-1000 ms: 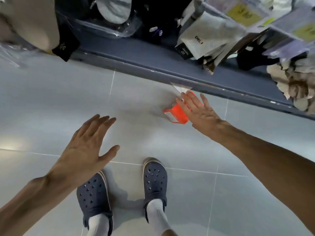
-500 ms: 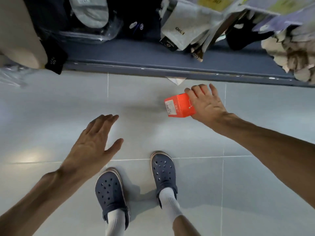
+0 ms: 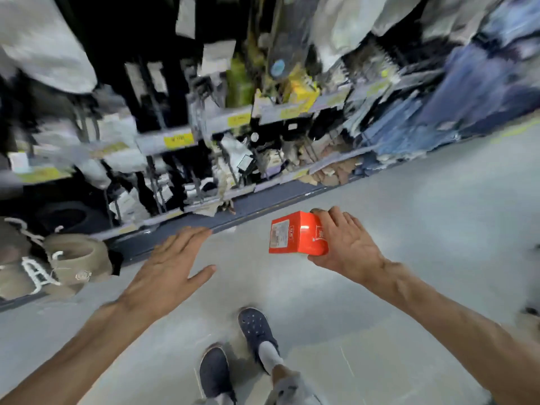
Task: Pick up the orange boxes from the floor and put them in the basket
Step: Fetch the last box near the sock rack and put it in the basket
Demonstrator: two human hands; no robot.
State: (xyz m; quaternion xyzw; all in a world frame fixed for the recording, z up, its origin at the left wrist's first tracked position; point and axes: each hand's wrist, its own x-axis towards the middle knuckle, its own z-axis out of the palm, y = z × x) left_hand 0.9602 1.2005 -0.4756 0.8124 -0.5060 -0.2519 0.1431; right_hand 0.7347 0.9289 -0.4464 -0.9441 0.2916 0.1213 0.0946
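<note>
R hand (image 3: 347, 247) grips orange box (image 3: 295, 233) at frame center-right, fingers wrapped over its top, thumb under, box held above floor (image 3: 423, 229). L hand (image 3: 169, 273) center-left, fingers straight and together, thumb out, holding nothing. Shelves (image 3: 222, 127) blurred across top.

Motion blur smears the shelves (image 3: 222, 135), so the hanging goods and yellow price tags (image 3: 178, 140) cannot be read. The label (image 3: 280, 234) on the orange box (image 3: 296, 233) is too small to read, and the right hand (image 3: 346, 245) covers the box's far end. Both forearms run off the bottom edge.
</note>
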